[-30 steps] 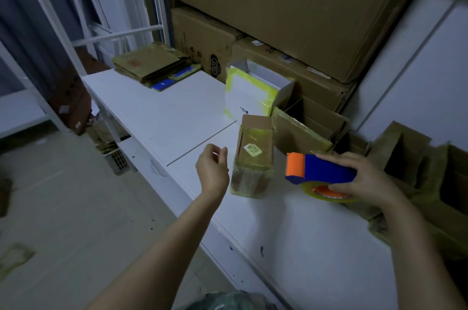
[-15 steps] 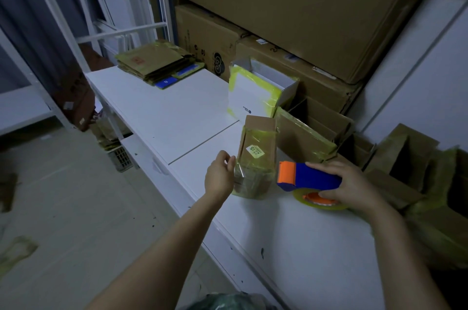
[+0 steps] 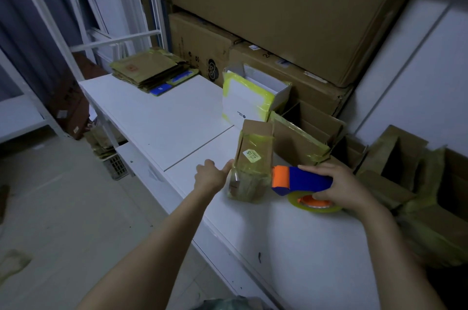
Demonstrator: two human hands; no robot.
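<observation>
A small brown cardboard box (image 3: 253, 157) wrapped in yellowish tape stands on the white table (image 3: 162, 117), with a small yellow label on its side. My left hand (image 3: 211, 178) touches the box's left lower edge with thumb and fingers extended. My right hand (image 3: 339, 187) grips a blue and orange tape dispenser (image 3: 301, 180), whose orange end sits against the box's right side. A roll of clear tape (image 3: 314, 204) hangs under the dispenser, just above the tabletop.
A white open box with yellow tape (image 3: 250, 99) and open brown boxes (image 3: 304, 137) stand behind. Flattened cartons (image 3: 149, 74) lie at the far left. Large cartons (image 3: 278, 5) are stacked at the wall. More taped boxes (image 3: 415, 178) crowd the right. The floor lies left.
My left hand moved right from open air to the small box's left side. My right hand brought the tape dispenser left until its orange end reached the box.
</observation>
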